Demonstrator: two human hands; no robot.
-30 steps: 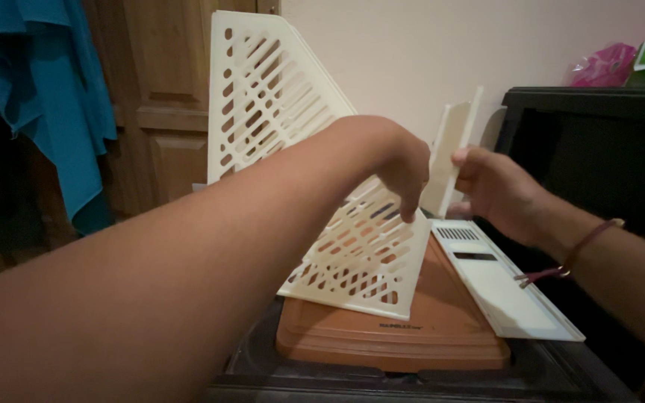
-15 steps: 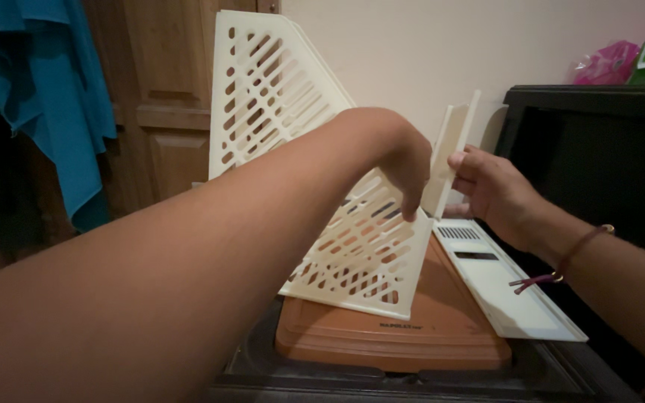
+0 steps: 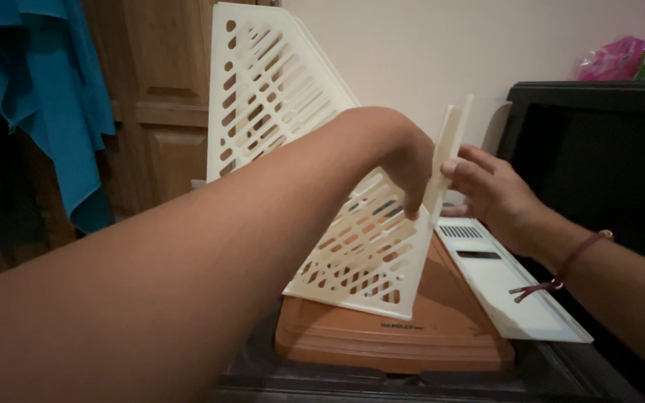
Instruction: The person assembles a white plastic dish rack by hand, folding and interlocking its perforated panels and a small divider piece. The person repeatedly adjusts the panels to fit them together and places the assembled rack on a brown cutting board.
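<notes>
Cream slotted rack [image 3: 315, 172]: plastic, triangular side w/ diagonal slots, stands tilted on a brown lid [image 3: 390, 328], low front edge resting on it, tall back edge up near the wall. Left hand [image 3: 404, 160]: arm crosses the view from lower left, fingers curled down over the rack's front top edge, closed on it, apparently to steady the rack where a part meets it. Right hand [image 3: 490, 190]: comes in from the right, thumb and fingers pinching a cream strip [image 3: 446, 160], held upright and pressed against the rack's front edge just beside the left hand, prob. so the two edges line up. Cord bracelet [image 3: 561, 269] on right wrist. White panel [image 3: 509, 287]: flat, vented at far end, lies along the lid's right side, partly over its edge, spare part within reach by the look of it. Lid sits in a dark tray [image 3: 263, 366], which keeps it off the surface below. Bkgd: wood door [image 3: 166, 97], teal cloth [image 3: 54, 82] hanging at left, black cabinet [image 3: 599, 149] at right w/ pink bag [image 3: 610, 63] on top.
</notes>
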